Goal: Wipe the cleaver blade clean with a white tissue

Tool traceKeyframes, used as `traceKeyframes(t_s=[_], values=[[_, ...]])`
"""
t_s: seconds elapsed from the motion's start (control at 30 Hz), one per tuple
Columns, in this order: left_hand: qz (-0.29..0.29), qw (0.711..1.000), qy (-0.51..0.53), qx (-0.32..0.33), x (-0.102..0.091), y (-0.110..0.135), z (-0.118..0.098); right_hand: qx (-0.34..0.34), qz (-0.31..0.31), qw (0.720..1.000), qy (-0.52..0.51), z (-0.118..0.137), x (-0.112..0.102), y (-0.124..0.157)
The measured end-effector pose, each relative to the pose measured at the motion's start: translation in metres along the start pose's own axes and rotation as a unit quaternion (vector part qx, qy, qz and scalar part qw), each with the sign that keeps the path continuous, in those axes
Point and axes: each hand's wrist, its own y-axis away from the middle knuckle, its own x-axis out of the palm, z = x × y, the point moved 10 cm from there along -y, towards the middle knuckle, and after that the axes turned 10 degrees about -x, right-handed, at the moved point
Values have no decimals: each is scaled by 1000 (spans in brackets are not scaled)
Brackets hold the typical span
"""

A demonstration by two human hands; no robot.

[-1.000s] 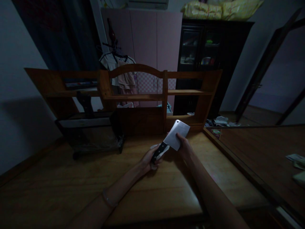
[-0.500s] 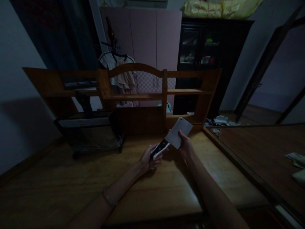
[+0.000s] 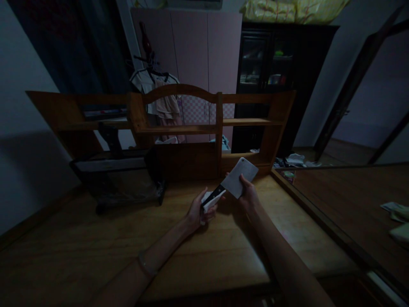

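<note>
A cleaver (image 3: 235, 182) with a broad grey blade and a black riveted handle is held above the wooden desk (image 3: 179, 260), its blade pointing up and to the right. My right hand (image 3: 249, 197) grips the blade, thumb on the near face and the other fingers mostly hidden behind. Around the lower handle my left hand (image 3: 198, 211) is closed, with a white cloth or tissue (image 3: 213, 202) between the palm and the handle. Part of the handle shows above the white cloth.
A wooden shelf unit (image 3: 182, 129) stands along the desk's far edge. To the left sits a dark-framed case (image 3: 118, 179) with a black handle sticking up behind it. Beyond are pink wardrobe doors (image 3: 191, 51) and a dark cabinet (image 3: 287, 76). A brown wooden surface (image 3: 345, 187) lies to the right.
My left hand's fingers have shifted on the handle, and more of the white cloth now covers the handle's side. The right hand keeps its grip on the blade.
</note>
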Motion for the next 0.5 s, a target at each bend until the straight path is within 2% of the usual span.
traceKeyframes(t_s=[0.2,0.37,0.4,0.5], values=[[-34,999,-5,0,-2,2,0,5,-6,1000,-1,-1,-1,0],[-206,978,-1,14,-38,8,1,-38,-24,999,-12,12,-7,-5],[-227,974,1,18,-43,8,1,-45,-28,998,-15,14,-9,-6],[-217,976,3,25,-47,5,1,-53,-36,998,-24,18,-15,-10]])
